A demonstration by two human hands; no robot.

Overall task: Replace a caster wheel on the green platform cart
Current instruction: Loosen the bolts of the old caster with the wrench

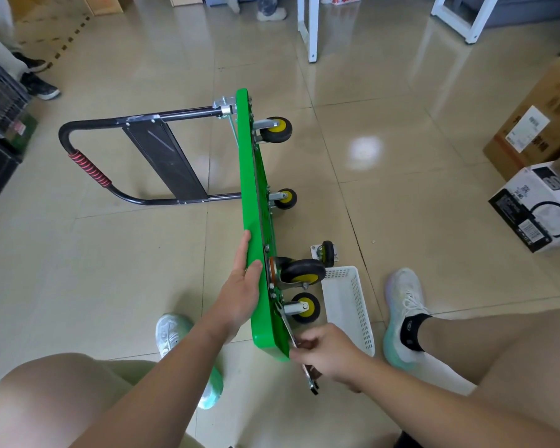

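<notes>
The cart (251, 189) stood tipped on one long edge on the tiled floor (401, 221), its green deck nearly upright and running away from the person. Its black handle (88, 169) lay out to the left. Four yellow-hubbed wheels stuck out to the right: two far ones (275, 129) (286, 198) and two near ones (303, 273) (304, 308).

The left hand (243, 286) lay flat against the deck's left face near its upper edge, fingers straight and together, thumb resting on the edge. The right hand (327, 354) was curled round a metal tool (311, 379) at the cart's near corner. The tool's shaft ran up along the underside toward the nearest wheel's mount; whether its tip sat on a bolt could not be told.

A loose caster (327, 253) with its mounting plate lay on the floor just right of the cart, beside the far end of a white basket (349, 305). The basket lay between the cart and the person's right shoe (404, 315). The left shoe (172, 331) was just left of the cart's near end. Two boxes (537, 205) (530, 124) sat well off to the right.
</notes>
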